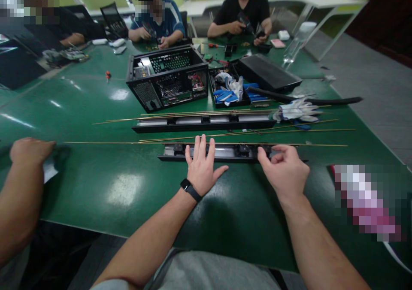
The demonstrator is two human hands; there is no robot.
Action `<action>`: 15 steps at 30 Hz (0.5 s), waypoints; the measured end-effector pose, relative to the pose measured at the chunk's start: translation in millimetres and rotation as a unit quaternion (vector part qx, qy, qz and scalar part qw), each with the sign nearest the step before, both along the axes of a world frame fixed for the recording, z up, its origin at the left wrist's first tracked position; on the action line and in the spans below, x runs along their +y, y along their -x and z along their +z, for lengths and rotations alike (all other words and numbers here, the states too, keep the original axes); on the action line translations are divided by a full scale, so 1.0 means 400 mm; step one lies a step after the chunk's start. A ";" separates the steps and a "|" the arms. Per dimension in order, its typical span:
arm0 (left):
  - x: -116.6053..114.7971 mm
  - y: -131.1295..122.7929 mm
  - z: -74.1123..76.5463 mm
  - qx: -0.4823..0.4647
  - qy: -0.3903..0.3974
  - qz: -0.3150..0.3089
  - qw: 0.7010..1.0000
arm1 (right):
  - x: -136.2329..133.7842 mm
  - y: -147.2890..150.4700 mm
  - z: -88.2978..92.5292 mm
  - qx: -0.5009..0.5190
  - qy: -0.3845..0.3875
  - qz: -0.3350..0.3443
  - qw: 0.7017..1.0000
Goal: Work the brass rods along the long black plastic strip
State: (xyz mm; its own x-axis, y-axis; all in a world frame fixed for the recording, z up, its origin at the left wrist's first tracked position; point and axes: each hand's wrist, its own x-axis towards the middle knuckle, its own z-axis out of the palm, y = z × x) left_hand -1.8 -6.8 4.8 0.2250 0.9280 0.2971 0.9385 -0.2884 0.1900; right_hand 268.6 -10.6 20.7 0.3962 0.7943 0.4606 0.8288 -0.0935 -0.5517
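Observation:
My left hand lies flat with its fingers stretched out on a long black and silver rail that lies across the green table in front of me. A black watch sits on that wrist. My right hand is at the rail's right part, fingers curled in a pinch on its near edge at a black clip. A thin brass rod lies just behind the rail, along its length.
A second rail and more brass rods lie further back. Behind them stand an open black computer case, a tray with blue and white gloves, a black cover panel and white gloves. Another person's arm rests at my left; three people sit at the far side.

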 end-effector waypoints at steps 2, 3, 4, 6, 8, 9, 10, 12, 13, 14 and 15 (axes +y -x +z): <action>0.000 -0.001 0.001 0.000 0.001 0.000 1.000 | -0.006 0.027 -0.004 0.002 -0.012 0.014 1.000; 0.000 -0.001 0.001 0.000 0.002 0.000 1.000 | -0.007 0.043 -0.009 0.001 -0.003 0.028 1.000; 0.000 -0.001 0.002 0.000 0.003 0.000 1.000 | -0.007 0.058 -0.014 -0.003 0.009 0.042 0.999; 0.000 -0.001 0.003 -0.001 0.005 -0.001 1.000 | -0.003 0.084 -0.028 -0.018 0.031 0.059 0.998; 0.000 -0.002 0.003 -0.002 0.004 -0.001 1.000 | 0.002 0.103 -0.041 -0.035 0.042 0.065 0.996; -0.001 -0.002 0.003 -0.002 0.003 -0.002 1.000 | 0.005 0.110 -0.047 -0.041 0.046 0.066 0.996; -0.001 -0.003 0.003 -0.002 0.003 -0.001 1.000 | 0.007 0.116 -0.051 -0.044 0.049 0.067 0.996; 0.000 -0.004 0.003 -0.001 0.003 0.002 1.000 | 0.011 0.125 -0.058 -0.047 0.054 0.071 0.995; 0.000 -0.004 0.002 0.001 0.003 0.003 1.000 | 0.012 0.129 -0.061 -0.047 0.057 0.073 0.995; 0.000 -0.004 0.002 0.002 0.004 0.004 1.000 | 0.013 0.134 -0.063 -0.046 0.060 0.077 0.994; 0.001 -0.003 0.002 0.004 0.005 0.005 1.000 | 0.013 0.137 -0.064 -0.045 0.062 0.082 0.994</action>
